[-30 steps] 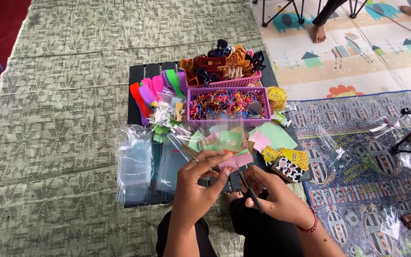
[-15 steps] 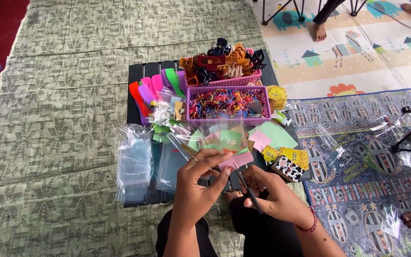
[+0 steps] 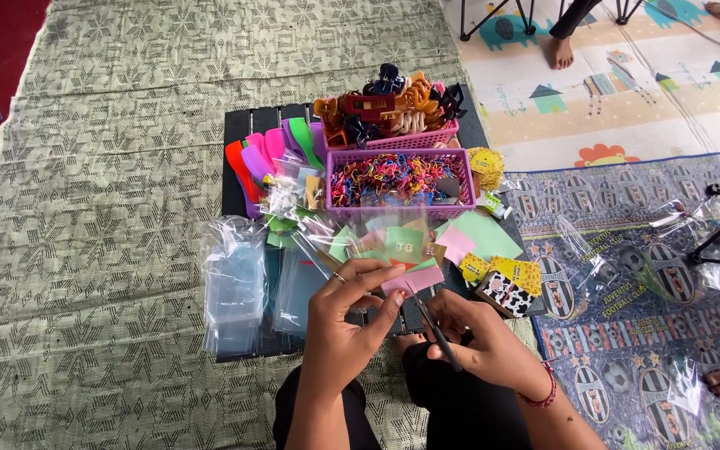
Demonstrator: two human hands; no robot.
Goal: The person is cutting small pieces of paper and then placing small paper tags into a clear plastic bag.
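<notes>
Spread widest, a grey-green patterned mat (image 3: 127, 208) under everything, with a blue football-print mat (image 3: 627, 333) to the right and a pale children's play mat (image 3: 627, 92) beyond it; on the grey-green one, a low black slatted table (image 3: 243, 125). On the table's far side, a pink basket (image 3: 393, 137) heaped with hair claw clips, and just in front of it a purple basket (image 3: 402, 179) full of small coloured hair ties, with a fan of bright plastic combs (image 3: 268, 154) at its left. Nearer, a stack of clear plastic sleeves (image 3: 233, 287) at the table's left front edge, a loose scatter of coloured paper cards (image 3: 427, 242) in the middle, and small yellow and cow-print packets (image 3: 506, 279) to the right. Close to the camera, forearms reaching up from the bottom edge over dark-clothed knees. Left hand (image 3: 347, 321) raised with palm turned rightward, thumb and fingers pinched shut on a small pink paper strip (image 3: 412, 281), ring visible on one finger, the strip held just above the table's near edge. Right hand (image 3: 481, 337) lower and just beside it, fingers curled closed around dark scissors (image 3: 439, 333), blades pointing up toward the pink strip, red bracelet at the wrist. Bare feet of other people at the far top and right edges
</notes>
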